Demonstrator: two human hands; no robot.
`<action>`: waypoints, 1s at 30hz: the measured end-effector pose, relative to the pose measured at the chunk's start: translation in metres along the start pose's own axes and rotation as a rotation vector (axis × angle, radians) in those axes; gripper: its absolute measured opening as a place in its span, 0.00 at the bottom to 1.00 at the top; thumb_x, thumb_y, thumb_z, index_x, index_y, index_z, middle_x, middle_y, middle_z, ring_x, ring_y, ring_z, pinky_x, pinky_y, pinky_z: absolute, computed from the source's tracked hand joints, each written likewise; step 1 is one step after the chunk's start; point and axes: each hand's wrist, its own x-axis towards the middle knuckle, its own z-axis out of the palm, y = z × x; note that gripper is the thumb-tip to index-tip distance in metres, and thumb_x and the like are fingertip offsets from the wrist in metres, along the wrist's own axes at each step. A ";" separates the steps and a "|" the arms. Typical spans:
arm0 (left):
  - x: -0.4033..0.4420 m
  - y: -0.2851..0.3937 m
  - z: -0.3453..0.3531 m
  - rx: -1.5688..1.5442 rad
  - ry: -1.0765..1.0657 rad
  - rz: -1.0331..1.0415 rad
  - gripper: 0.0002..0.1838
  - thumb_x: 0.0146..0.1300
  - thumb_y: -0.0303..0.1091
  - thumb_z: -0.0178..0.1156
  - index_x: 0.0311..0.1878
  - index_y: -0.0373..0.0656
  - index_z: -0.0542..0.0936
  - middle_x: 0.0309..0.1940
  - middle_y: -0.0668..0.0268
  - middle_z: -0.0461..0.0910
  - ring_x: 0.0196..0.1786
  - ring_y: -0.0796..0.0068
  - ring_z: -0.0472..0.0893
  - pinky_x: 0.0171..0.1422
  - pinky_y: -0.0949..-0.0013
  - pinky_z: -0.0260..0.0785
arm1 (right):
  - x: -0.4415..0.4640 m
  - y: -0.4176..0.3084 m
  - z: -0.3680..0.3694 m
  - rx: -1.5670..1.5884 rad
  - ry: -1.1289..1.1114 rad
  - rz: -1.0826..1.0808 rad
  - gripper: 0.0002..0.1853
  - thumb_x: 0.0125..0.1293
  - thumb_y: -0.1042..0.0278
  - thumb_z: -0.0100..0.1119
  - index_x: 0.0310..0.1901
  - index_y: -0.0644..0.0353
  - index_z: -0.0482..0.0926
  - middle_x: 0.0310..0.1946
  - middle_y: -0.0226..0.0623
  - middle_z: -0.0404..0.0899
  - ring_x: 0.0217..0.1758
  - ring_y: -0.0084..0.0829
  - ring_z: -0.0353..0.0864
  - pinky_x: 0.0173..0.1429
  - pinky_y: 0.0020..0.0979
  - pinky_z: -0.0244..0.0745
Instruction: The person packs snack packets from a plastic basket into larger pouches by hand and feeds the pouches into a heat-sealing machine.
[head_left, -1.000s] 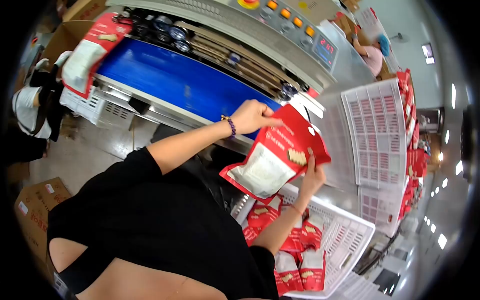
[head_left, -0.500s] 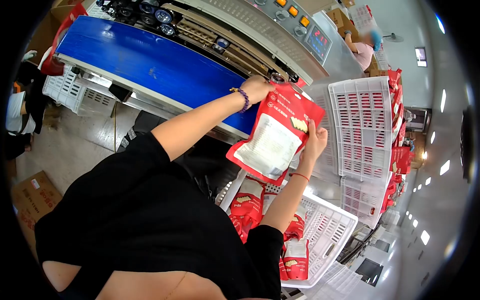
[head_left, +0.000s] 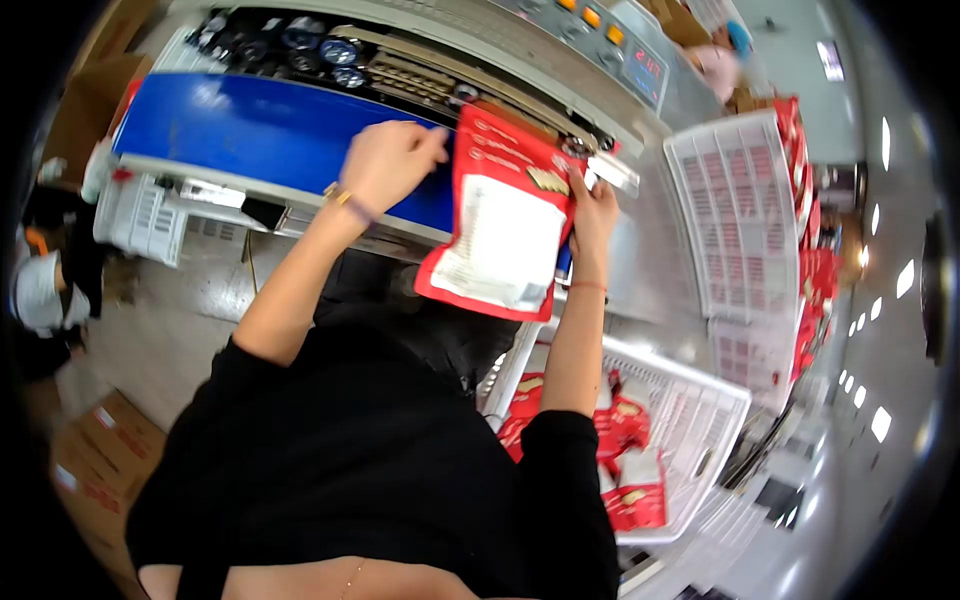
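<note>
A red pouch with a white panel is held upright over the blue conveyor's front edge, its top against the machine's roller strip. My right hand grips the pouch by its right edge, thumb on the front face. Just left of the pouch, my left hand hovers over the blue conveyor belt, apart from the pouch. Its fingers are loosely bent, slightly blurred, with nothing visible in them. Below my right forearm, a white basket contains several similar red pouches.
The sealing machine with rollers and belts runs along the back; its panel shows red digits. White crates stand at the right beside red pouches. Cardboard boxes sit on the floor at left. Another person is at far right back.
My left hand has let go of the pouch's top corner and moved left. The pouch, still in my right hand, has shifted left and up in view. The camera view has also shifted.
</note>
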 end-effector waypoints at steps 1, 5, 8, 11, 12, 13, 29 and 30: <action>-0.019 0.010 -0.013 -0.026 0.119 0.079 0.22 0.69 0.48 0.52 0.30 0.42 0.86 0.24 0.61 0.82 0.29 0.63 0.82 0.35 0.64 0.71 | -0.012 -0.016 0.009 -0.030 -0.005 0.011 0.23 0.62 0.66 0.70 0.24 0.53 0.59 0.21 0.25 0.67 0.25 0.16 0.64 0.26 0.21 0.61; -0.077 0.068 -0.023 -0.262 0.067 0.368 0.11 0.65 0.26 0.59 0.26 0.34 0.82 0.18 0.65 0.74 0.20 0.79 0.72 0.25 0.74 0.59 | -0.061 -0.032 0.003 0.256 -0.047 0.002 0.16 0.68 0.66 0.61 0.31 0.59 0.63 0.28 0.42 0.82 0.29 0.26 0.83 0.28 0.24 0.77; -0.100 0.088 0.002 -0.354 -0.236 0.581 0.07 0.61 0.20 0.62 0.26 0.34 0.83 0.20 0.66 0.75 0.18 0.82 0.68 0.23 0.76 0.56 | -0.122 -0.022 -0.046 0.198 0.234 -0.030 0.15 0.69 0.69 0.59 0.29 0.60 0.63 0.23 0.42 0.80 0.21 0.26 0.80 0.23 0.25 0.75; -0.111 0.109 0.040 -0.390 -0.451 0.583 0.07 0.61 0.21 0.62 0.26 0.34 0.83 0.21 0.67 0.76 0.17 0.84 0.67 0.21 0.77 0.54 | -0.194 0.031 -0.133 -0.235 0.727 0.043 0.14 0.69 0.71 0.57 0.28 0.60 0.63 0.17 0.36 0.76 0.19 0.22 0.76 0.19 0.23 0.69; -0.112 0.112 0.046 -0.346 -0.535 0.558 0.09 0.63 0.22 0.60 0.27 0.33 0.83 0.22 0.66 0.76 0.21 0.83 0.70 0.25 0.77 0.57 | -0.222 0.057 -0.164 -0.365 0.804 0.058 0.14 0.69 0.70 0.58 0.28 0.60 0.64 0.19 0.36 0.77 0.21 0.22 0.77 0.20 0.23 0.70; -0.114 0.115 0.053 -0.300 -0.613 0.533 0.10 0.65 0.23 0.57 0.27 0.32 0.83 0.23 0.64 0.77 0.24 0.81 0.74 0.28 0.77 0.61 | -0.252 0.085 -0.196 -0.495 0.872 0.073 0.14 0.68 0.70 0.59 0.29 0.60 0.64 0.22 0.36 0.77 0.22 0.22 0.77 0.20 0.23 0.71; -0.123 0.128 0.092 -0.195 -0.786 0.548 0.10 0.65 0.33 0.62 0.28 0.41 0.84 0.24 0.66 0.77 0.21 0.71 0.75 0.27 0.71 0.66 | -0.244 0.196 -0.412 -0.805 1.301 0.283 0.19 0.62 0.61 0.57 0.40 0.75 0.79 0.40 0.61 0.77 0.47 0.56 0.75 0.55 0.46 0.69; -0.122 0.126 0.094 -0.204 -0.789 0.551 0.10 0.65 0.33 0.61 0.29 0.41 0.84 0.24 0.66 0.77 0.21 0.71 0.75 0.27 0.71 0.66 | -0.244 0.178 -0.416 -0.915 1.245 0.229 0.17 0.62 0.63 0.56 0.38 0.75 0.80 0.43 0.60 0.75 0.50 0.53 0.74 0.57 0.46 0.67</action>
